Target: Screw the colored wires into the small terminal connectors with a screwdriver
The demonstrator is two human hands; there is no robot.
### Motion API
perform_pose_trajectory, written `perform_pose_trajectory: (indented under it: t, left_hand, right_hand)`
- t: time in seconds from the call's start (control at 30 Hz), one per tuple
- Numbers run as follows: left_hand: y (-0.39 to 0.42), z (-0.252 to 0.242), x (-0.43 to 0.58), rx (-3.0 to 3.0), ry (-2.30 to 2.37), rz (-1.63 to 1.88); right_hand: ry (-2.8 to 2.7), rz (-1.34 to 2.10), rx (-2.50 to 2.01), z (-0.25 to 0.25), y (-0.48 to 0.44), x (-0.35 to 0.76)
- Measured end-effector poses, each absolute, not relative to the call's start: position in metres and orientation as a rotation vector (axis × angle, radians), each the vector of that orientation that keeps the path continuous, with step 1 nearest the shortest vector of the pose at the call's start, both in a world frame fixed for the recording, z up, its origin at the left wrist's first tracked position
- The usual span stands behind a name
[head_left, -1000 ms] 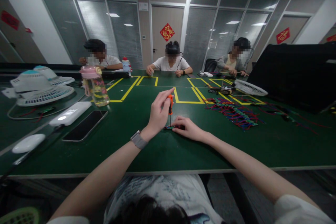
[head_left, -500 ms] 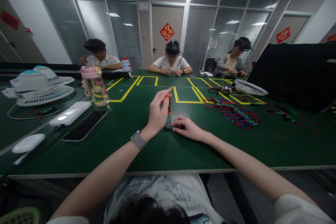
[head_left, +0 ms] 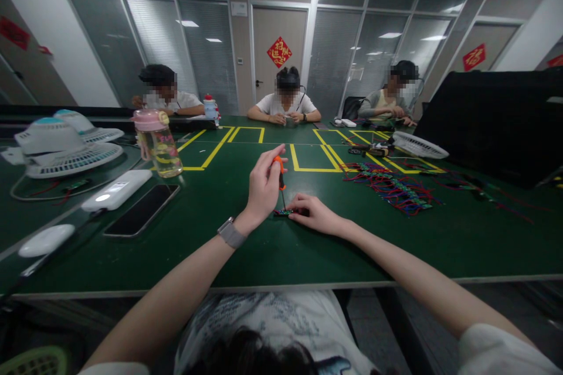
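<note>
My left hand (head_left: 263,187) is closed round the orange handle of a small screwdriver (head_left: 280,171), held upright with its tip down on a small green circuit board (head_left: 282,212) lying on the green table (head_left: 281,252). My right hand (head_left: 316,215) rests on the table just right of the board, its fingers pinching the board's right end and holding it down. A grey watch band sits on my left wrist.
At the left lie a black phone (head_left: 141,210), a white power bank (head_left: 116,189), a white mouse (head_left: 44,239), a pink-lidded bottle (head_left: 157,143) and white fans (head_left: 65,146). A heap of red and blue wired boards (head_left: 396,188) lies right. Three people sit across the table.
The screwdriver handle and my left fingers have shifted slightly left and turned a little. My right hand stays on the board. Across the table, people have moved their hands.
</note>
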State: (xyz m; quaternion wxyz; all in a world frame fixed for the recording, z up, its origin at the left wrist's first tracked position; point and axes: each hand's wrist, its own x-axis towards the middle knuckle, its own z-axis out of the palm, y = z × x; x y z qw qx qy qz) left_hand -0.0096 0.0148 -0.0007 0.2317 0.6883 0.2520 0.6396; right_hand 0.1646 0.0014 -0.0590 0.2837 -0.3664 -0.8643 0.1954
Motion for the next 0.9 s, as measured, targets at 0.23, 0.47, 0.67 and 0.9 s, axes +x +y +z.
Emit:
perform_pose_trajectory:
  t: [0.23,0.47,0.67,0.9]
  left_hand:
    - [0.0113,0.0015,-0.0064,1.853,0.683,1.673]
    - [0.0117,0.0035,-0.0099,2.073,0.798,1.765]
    - [0.0145,-0.0007,-0.0086,1.892,0.614,1.694]
    - [0.0093,0.0041,-0.0084,2.049,0.737,1.843]
  right_hand:
    - [-2.324,0.510,-0.985,-0.0596,0.0019,0.1653]
    - [-2.322,0.512,-0.969,-0.0610,0.0034,0.1657]
    - [-2.320,0.522,-0.971,-0.0602,0.0027,0.1655]
    - [-2.321,0.497,-0.974,-0.0616,0.0034,0.1658]
